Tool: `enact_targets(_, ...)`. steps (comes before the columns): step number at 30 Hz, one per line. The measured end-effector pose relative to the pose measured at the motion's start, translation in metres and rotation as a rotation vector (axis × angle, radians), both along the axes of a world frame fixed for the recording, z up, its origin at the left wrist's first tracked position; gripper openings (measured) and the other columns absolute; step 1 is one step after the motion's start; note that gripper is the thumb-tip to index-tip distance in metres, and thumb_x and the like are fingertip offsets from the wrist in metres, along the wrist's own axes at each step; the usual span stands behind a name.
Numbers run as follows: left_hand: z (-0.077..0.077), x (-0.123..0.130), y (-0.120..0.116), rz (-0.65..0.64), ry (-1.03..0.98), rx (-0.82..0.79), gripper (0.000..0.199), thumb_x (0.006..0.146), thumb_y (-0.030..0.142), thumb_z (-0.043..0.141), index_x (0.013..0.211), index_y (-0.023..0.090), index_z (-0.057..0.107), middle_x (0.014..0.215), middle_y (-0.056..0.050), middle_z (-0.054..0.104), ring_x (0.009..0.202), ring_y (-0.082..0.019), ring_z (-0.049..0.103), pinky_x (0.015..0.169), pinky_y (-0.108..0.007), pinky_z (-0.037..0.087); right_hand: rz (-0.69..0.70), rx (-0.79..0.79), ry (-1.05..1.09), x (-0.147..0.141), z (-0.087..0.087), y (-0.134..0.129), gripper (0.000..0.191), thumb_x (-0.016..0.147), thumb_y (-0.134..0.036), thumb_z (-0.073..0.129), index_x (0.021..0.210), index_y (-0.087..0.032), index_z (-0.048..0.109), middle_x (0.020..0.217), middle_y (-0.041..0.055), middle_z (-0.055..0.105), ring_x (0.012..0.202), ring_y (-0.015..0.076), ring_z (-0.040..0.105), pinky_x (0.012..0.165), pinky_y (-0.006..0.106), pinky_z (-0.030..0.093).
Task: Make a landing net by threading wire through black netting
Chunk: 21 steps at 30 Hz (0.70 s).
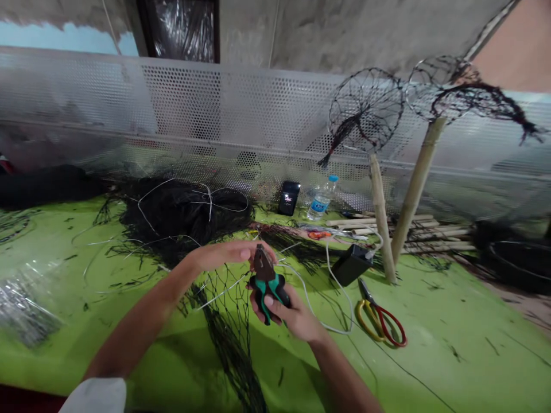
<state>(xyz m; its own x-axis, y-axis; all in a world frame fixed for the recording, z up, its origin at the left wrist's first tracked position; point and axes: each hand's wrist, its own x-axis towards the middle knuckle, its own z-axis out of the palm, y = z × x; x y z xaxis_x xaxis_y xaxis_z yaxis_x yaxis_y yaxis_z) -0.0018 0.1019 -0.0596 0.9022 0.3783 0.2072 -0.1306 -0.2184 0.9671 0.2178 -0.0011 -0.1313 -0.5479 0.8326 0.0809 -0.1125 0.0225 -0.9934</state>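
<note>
My right hand is closed round the green-and-black handles of a pair of pliers, whose dark jaws point up and away from me. Beyond the jaws, my left hand bends its fingers round behind the pliers' head; whatever they pinch is hidden. A thin pale wire slants down to the left from beside the pliers. Below both hands, a dark mesh net hangs toward the table's front edge.
Scissors with yellow and red handles lie right, near a black power bank and white cable. Behind are a black net heap, phone and water bottle. Two wooden poles carry netted hoops.
</note>
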Motion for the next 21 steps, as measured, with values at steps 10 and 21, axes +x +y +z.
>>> enact_targets(10, 0.001, -0.008, 0.013, -0.086, 0.146, 0.106, 0.040, 0.089, 0.057, 0.075, 0.102, 0.020, 0.076, 0.091, -0.008, 0.074, 0.077, -0.018, 0.067, 0.074, -0.029, 0.054, -0.028, -0.015, 0.042, 0.005, 0.001, 0.000, 0.048, 0.095, -0.064, 0.066, 0.111, -0.018, 0.068, 0.080, 0.0039, 0.065, 0.059, 0.0102, 0.052, 0.045, 0.021, 0.031)
enact_targets(21, 0.013, -0.001, -0.003, -0.018, 0.157, 0.014, 0.013, 0.083, 0.031, 0.078, 0.089, 0.020, 0.078, 0.085, -0.007, 0.073, 0.077, -0.018, 0.066, 0.073, -0.028, 0.051, 0.014, 0.011, 0.025, 0.004, 0.010, -0.003, 0.045, 0.096, -0.062, 0.065, 0.110, -0.019, 0.069, 0.083, 0.0047, 0.064, 0.064, 0.0118, 0.054, 0.047, 0.022, 0.033)
